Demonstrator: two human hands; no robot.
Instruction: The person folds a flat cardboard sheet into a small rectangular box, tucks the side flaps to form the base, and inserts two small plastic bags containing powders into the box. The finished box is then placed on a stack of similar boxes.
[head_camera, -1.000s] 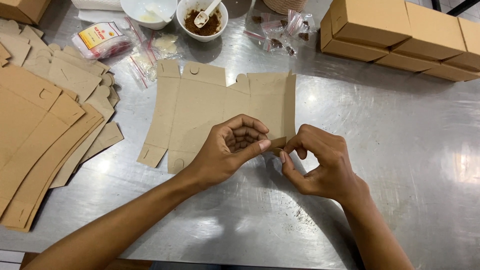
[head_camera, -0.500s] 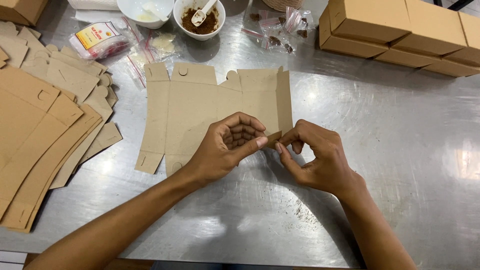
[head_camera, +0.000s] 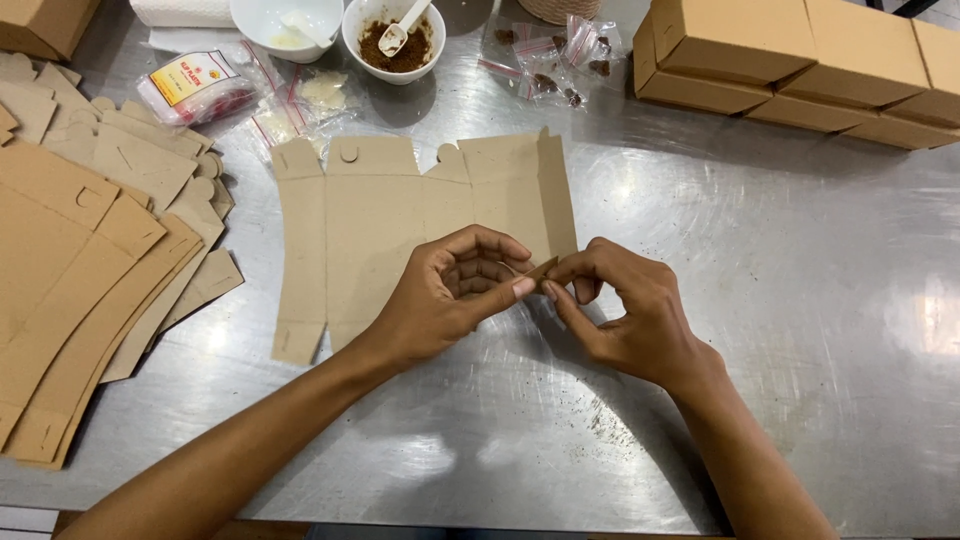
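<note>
Head view: flat unfolded brown card box blank (head_camera: 400, 215) lying centre on steel worktop (head_camera: 800, 330), flaps toward far edge. Left hand (head_camera: 445, 300) over blank's near right corner, fingers curled, thumb + forefinger pinching small corner tab at lower right edge. Right hand (head_camera: 625, 310) just beside, fingertips meeting left's at same tab, thumb + forefinger nipping it too; other fingers loosely bent. Stack of more flat blanks (head_camera: 80, 260) fanned at left, well apart from hands. Far side: white bowl w/ brown powder + white scoop (head_camera: 393, 38), second white bowl (head_camera: 285, 25), small clear sachets (head_camera: 545, 60), labelled packet (head_camera: 195, 85). Row of made-up brown boxes (head_camera: 800, 55) at far right.
</note>
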